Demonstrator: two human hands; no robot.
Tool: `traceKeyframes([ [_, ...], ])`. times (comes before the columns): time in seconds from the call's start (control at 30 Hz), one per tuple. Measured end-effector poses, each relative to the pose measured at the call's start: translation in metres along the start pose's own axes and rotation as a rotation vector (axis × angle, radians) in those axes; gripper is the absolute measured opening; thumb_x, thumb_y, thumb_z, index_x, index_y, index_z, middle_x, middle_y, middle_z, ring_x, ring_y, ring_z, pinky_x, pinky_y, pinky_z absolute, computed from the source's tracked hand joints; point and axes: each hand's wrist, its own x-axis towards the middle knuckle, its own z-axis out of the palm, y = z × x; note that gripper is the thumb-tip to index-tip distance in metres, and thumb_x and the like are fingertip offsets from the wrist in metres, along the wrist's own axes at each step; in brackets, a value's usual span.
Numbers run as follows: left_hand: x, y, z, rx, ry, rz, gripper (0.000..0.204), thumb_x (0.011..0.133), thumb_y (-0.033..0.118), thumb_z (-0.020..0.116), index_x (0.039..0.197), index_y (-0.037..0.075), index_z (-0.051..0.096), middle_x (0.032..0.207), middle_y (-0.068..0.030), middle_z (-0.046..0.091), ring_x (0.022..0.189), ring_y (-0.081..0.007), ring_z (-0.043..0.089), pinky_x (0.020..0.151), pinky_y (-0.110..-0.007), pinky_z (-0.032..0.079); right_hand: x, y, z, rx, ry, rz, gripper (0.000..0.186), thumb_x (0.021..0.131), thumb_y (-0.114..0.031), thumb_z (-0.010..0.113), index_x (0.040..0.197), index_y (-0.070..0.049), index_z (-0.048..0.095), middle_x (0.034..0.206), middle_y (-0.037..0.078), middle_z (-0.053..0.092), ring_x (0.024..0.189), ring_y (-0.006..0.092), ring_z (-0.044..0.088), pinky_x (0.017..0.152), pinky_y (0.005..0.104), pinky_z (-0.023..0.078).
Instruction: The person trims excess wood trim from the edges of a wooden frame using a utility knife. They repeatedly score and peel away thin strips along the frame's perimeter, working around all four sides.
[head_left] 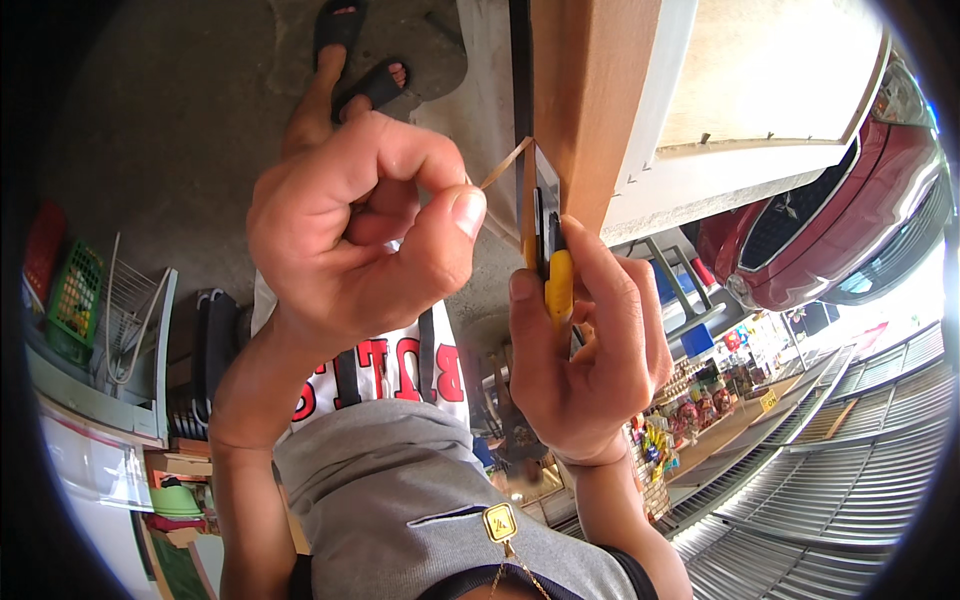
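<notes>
pinching thin tan strip (507,163) w/ l hand (365,235), w/ far end at left edge of brown board (592,110). gripping yellow + black cutter (560,285) in r hand (590,370), apart from + right of l hand, w/ blade (548,174) just by same edge, nr strip's far end.

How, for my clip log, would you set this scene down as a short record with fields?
Left hand: pinching a thin strip between thumb and forefinger
Right hand: gripping a yellow-and-black knife
Blade: at the edge of a wooden board, close to the strip's far end
Feet: dark sandals
Right background: red car
Left background: green basket
</notes>
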Motion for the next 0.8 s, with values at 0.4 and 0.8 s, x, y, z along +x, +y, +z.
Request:
traceKeyframes([
  [0.4,-0.015,-0.005,-0.01,-0.003,-0.001,0.071,0.009,0.075,-0.003,0.068,0.077,0.002,0.061,0.05,0.0095,0.043,0.046,0.0027,0.032,0.045,-0.017,0.026,-0.006,0.002,0.001,-0.04,-0.008,-0.006,0.035,0.081,0.004,0.073,0.114,0.008,0.064,0.087,0.015,0.065,0.071,0.0161,0.065,0.057,0.024,0.054],
  [0.8,-0.035,-0.003,-0.019,0.01,-0.005,-0.002,0.008,0.074,-0.002,0.067,0.075,0.003,0.061,0.052,0.0093,0.045,0.046,0.0024,0.033,0.043,-0.018,0.025,-0.014,0.007,0.001,-0.063,-0.009,-0.016,0.036,0.079,0.004,0.073,0.113,0.009,0.065,0.087,0.015,0.065,0.07,0.0168,0.063,0.059,0.0237,0.053],
])
